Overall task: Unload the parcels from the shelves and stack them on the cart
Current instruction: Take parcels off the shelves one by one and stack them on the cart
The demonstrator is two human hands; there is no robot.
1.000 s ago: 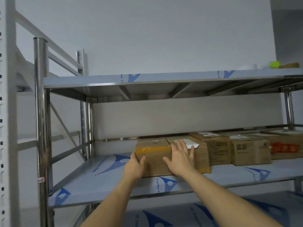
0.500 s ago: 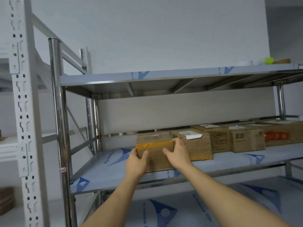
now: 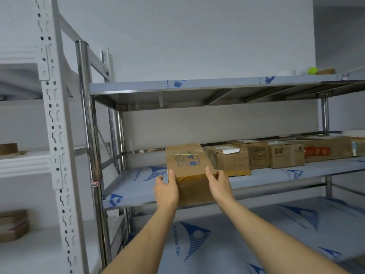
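A brown cardboard parcel (image 3: pixel 187 165) with yellow tape and blue print is held over the front edge of the middle steel shelf (image 3: pixel 144 186). My left hand (image 3: pixel 166 188) grips its left side and my right hand (image 3: pixel 218 184) grips its right side, thumbs on top. The parcel tilts, with its top face turned toward me. A row of several more cardboard parcels (image 3: pixel 276 155) stands on the same shelf to the right. The nearest of them (image 3: pixel 229 159) carries a white label. No cart is in view.
A steel post (image 3: pixel 88 135) stands left of the shelf. A white slotted rack (image 3: pixel 53 115) at far left holds a tape roll (image 3: pixel 8 148) and a box (image 3: pixel 12 225). The top shelf (image 3: pixel 217 84) carries a green ball (image 3: pixel 312 70). A lower shelf (image 3: pixel 256 234) lies below my arms.
Both hands have drawn the parcel forward from the row toward the shelf's front edge and tipped it up. My view has shifted right and back, showing more of the white rack.
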